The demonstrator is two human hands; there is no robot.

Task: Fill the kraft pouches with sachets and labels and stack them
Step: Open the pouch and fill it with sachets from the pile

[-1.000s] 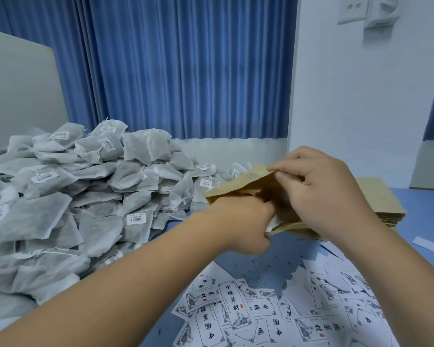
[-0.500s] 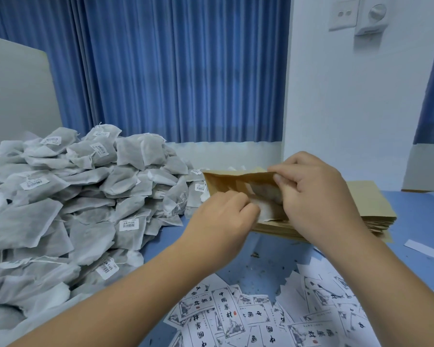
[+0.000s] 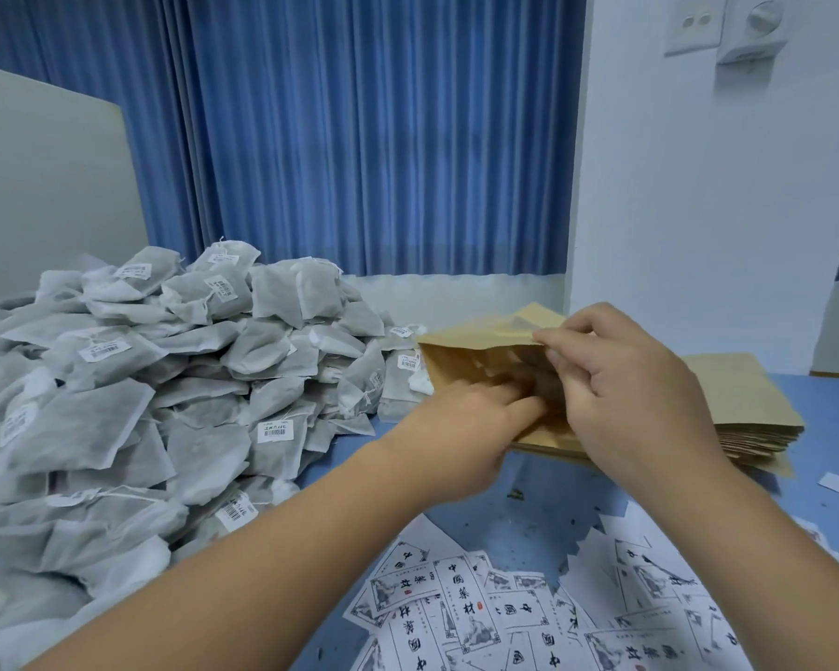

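Observation:
My right hand (image 3: pixel 626 394) pinches the upper edge of a kraft pouch (image 3: pixel 466 360) and holds its mouth open toward the left. My left hand (image 3: pixel 461 428) is blurred, with its fingers reaching straight into the mouth; I see no sachet in them. The pouch hovers over a flat stack of kraft pouches (image 3: pixel 747 409) on the right. A big heap of grey-white sachets (image 3: pixel 165 380) with barcode stickers fills the left. Printed paper labels (image 3: pixel 480 607) lie scattered near the front.
The blue table (image 3: pixel 529 520) is speckled with dark crumbs between the labels and the stack. A white board (image 3: pixel 44 196) stands behind the sachet heap. Blue curtains (image 3: pixel 359 138) and a white wall (image 3: pixel 698 210) close off the back.
The white sachet seen at the pouch mouth is out of sight now. My left hand has pushed further into the pouch, and my right hand has lifted the upper edge higher.

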